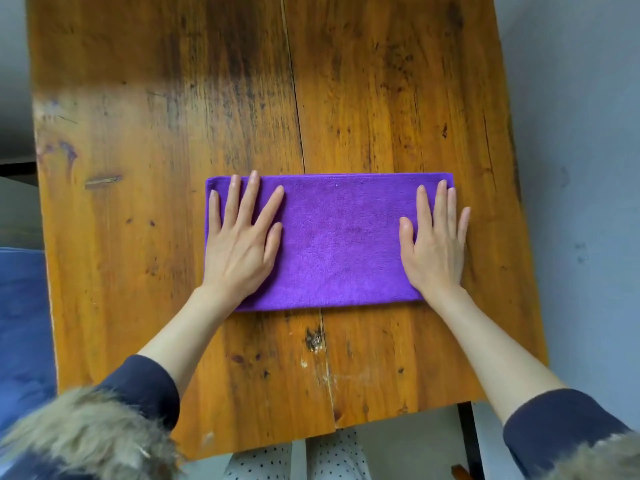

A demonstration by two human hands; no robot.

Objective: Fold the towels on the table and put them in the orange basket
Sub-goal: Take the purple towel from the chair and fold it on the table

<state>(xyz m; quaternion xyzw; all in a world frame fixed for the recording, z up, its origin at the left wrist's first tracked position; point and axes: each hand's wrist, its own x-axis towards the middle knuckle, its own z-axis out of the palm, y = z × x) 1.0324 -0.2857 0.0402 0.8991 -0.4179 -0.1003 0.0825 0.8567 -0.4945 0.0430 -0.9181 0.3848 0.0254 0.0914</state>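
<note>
A purple microfibre towel (337, 242), folded into a long flat rectangle, lies across the middle of the worn orange-brown wooden table (156, 133), nearer its front edge. The left hand (239, 244) presses flat on the towel's left end, fingers straight and spread wide. The right hand (437, 245) lies flat on the right end, fingers straight and closer together, the little finger reaching past the towel's edge.
</note>
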